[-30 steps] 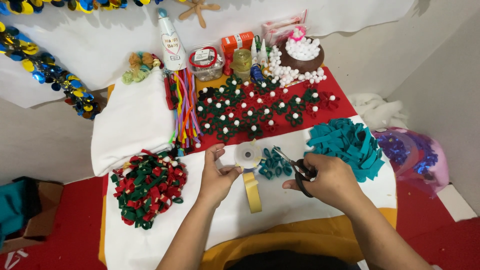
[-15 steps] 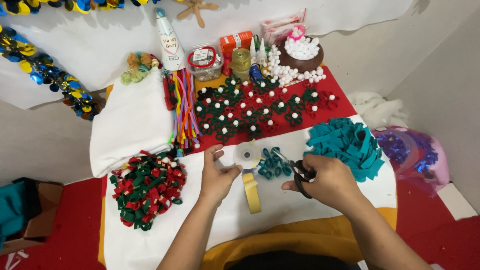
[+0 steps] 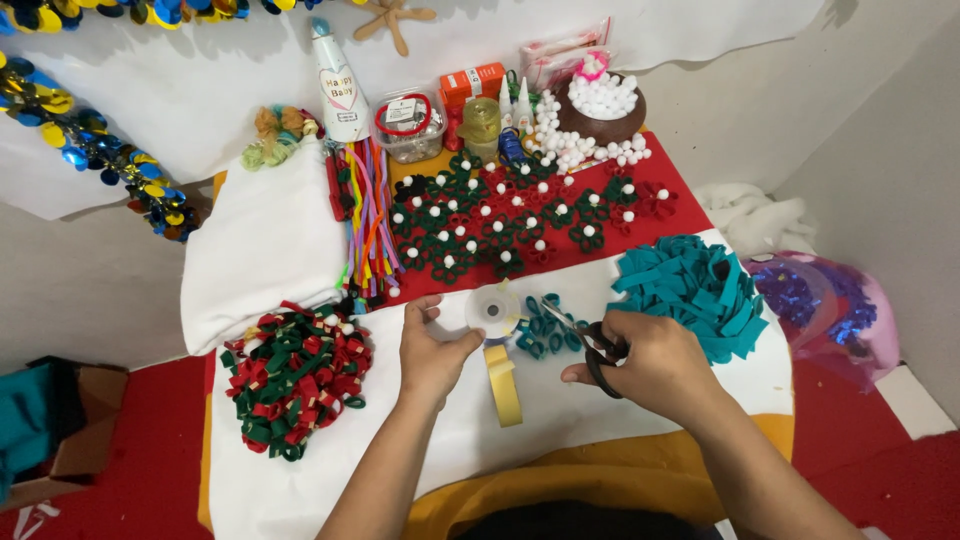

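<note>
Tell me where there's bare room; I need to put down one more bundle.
Free: the folded white cloth left of the coloured pipe cleaners, and white sheet below the yellow tape strip. Crowded: the red mat of green-and-red felt flowers, and around both hands.

Bright, even light from overhead, colours saturated. Soft short shadows under the left hand (image 3: 432,352) and right hand (image 3: 655,362) on the white cloth (image 3: 560,440). Small glints on the sequin garland (image 3: 95,150). Centre sharp; wide-angle lens bends the edges, corners slightly soft. No motion blur.
</note>
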